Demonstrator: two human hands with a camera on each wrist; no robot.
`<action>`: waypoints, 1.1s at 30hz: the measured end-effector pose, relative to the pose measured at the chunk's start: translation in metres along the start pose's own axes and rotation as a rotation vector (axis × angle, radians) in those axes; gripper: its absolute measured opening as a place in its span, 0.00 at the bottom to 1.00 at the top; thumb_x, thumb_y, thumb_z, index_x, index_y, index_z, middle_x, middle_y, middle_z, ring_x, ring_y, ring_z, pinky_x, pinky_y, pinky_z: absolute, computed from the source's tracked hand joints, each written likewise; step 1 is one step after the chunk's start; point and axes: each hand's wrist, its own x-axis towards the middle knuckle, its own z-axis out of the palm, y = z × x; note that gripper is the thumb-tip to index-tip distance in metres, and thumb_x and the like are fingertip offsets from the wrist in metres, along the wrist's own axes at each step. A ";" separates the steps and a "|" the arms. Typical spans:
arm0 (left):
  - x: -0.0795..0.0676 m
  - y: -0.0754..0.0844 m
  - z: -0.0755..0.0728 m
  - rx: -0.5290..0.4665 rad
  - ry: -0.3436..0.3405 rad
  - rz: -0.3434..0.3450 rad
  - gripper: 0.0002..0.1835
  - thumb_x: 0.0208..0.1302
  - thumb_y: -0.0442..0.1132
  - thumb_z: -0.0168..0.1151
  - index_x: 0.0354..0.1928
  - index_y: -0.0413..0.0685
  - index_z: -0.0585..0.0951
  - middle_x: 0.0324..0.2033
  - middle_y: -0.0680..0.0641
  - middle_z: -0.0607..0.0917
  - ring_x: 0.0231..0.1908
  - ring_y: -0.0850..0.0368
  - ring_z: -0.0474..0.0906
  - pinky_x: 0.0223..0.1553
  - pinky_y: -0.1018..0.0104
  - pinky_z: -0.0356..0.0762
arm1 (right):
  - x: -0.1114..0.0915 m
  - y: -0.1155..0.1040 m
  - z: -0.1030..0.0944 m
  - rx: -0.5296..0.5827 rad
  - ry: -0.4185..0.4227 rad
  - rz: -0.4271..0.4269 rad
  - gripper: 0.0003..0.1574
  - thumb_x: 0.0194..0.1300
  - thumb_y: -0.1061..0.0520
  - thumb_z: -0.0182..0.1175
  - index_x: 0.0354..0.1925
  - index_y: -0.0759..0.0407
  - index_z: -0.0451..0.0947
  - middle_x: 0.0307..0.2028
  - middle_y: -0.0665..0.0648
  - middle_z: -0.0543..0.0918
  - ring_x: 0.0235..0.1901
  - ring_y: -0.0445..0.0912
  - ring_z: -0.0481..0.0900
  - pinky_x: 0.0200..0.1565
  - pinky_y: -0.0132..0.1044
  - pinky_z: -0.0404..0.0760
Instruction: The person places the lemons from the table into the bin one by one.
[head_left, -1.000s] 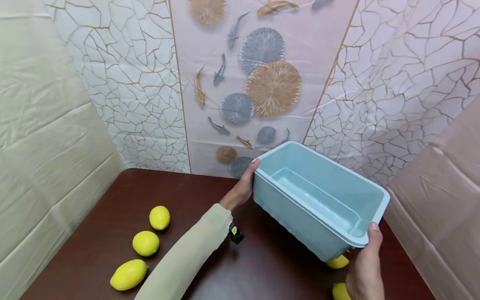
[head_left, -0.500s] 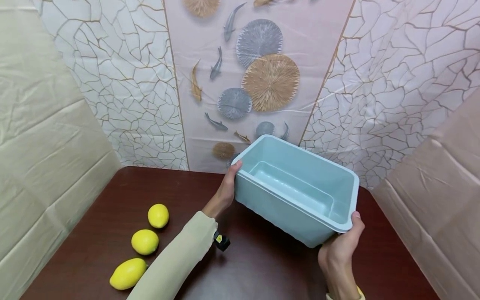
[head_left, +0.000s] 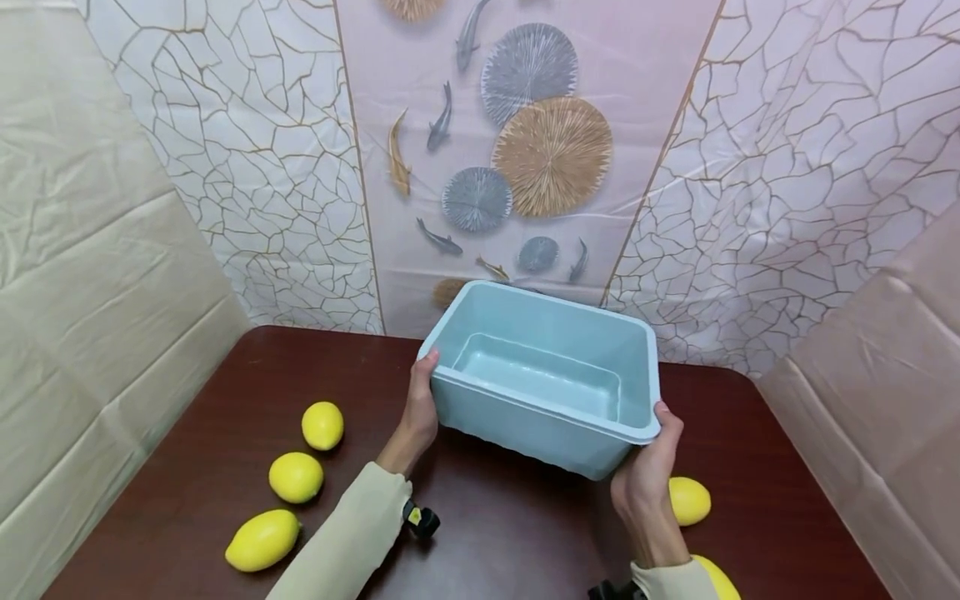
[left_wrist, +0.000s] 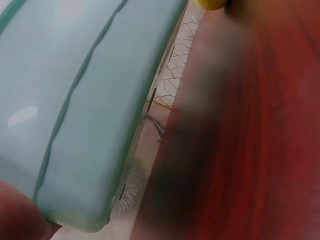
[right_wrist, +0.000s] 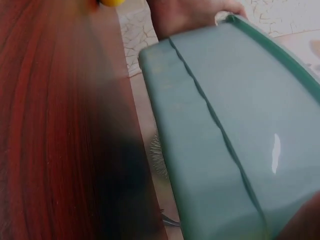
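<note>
Both hands hold a light-blue rectangular plastic bin [head_left: 525, 421] up off the dark red-brown table. Its inside is bare, and its open top tilts toward me. My left hand [head_left: 417, 412] grips the left end, thumb on the rim. At the near right corner my right hand [head_left: 647, 479] grips the rim with its thumb, the other fingers mostly hidden under and behind the wall. The bin's outer wall [left_wrist: 100, 100] fills much of the left wrist view, with its underside edge clear of the table. The right wrist view shows the same wall [right_wrist: 235, 110] from the other side.
Three lemons stand in a row on the left of the table: a far one [head_left: 322, 426], a middle one [head_left: 296, 477] and a near one [head_left: 262, 541]. Two more, one lemon [head_left: 689, 501] and another [head_left: 716, 577], lie by the right forearm. Patterned cloth walls enclose the table.
Both hands have carried the bin leftward from the right side to the table's middle, turning it more square to me. The lemons on the right show more fully now.
</note>
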 end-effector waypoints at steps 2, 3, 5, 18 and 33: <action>-0.007 -0.003 -0.003 -0.016 0.048 0.002 0.39 0.65 0.60 0.41 0.71 0.42 0.63 0.65 0.33 0.66 0.62 0.36 0.61 0.63 0.54 0.53 | 0.003 0.003 0.003 -0.006 -0.009 0.012 0.37 0.76 0.40 0.32 0.73 0.55 0.60 0.66 0.55 0.66 0.63 0.48 0.62 0.62 0.37 0.59; -0.011 -0.004 -0.005 -0.018 0.068 0.000 0.39 0.65 0.60 0.41 0.72 0.43 0.63 0.66 0.34 0.66 0.63 0.36 0.61 0.63 0.55 0.53 | 0.004 0.005 0.004 -0.017 -0.012 0.018 0.37 0.75 0.40 0.32 0.73 0.55 0.59 0.66 0.55 0.66 0.63 0.48 0.62 0.61 0.37 0.59; -0.017 -0.004 -0.007 -0.019 0.087 0.003 0.39 0.65 0.59 0.40 0.73 0.44 0.61 0.67 0.35 0.64 0.64 0.36 0.60 0.64 0.54 0.53 | 0.005 0.008 0.006 -0.038 -0.019 0.019 0.38 0.75 0.39 0.32 0.74 0.56 0.59 0.66 0.56 0.65 0.62 0.49 0.62 0.62 0.38 0.58; -0.032 -0.004 -0.035 0.052 0.125 0.041 0.38 0.67 0.52 0.39 0.77 0.45 0.52 0.71 0.37 0.60 0.67 0.38 0.56 0.68 0.47 0.49 | 0.016 0.050 0.005 -0.063 -0.183 0.016 0.40 0.76 0.35 0.34 0.76 0.54 0.55 0.73 0.61 0.57 0.68 0.57 0.55 0.70 0.51 0.49; -0.031 -0.023 -0.042 0.033 0.180 0.140 0.35 0.64 0.47 0.39 0.74 0.45 0.62 0.67 0.33 0.66 0.63 0.34 0.60 0.66 0.47 0.53 | 0.015 0.076 -0.002 -0.030 -0.216 0.010 0.41 0.73 0.40 0.35 0.78 0.54 0.49 0.75 0.62 0.53 0.70 0.57 0.52 0.71 0.52 0.45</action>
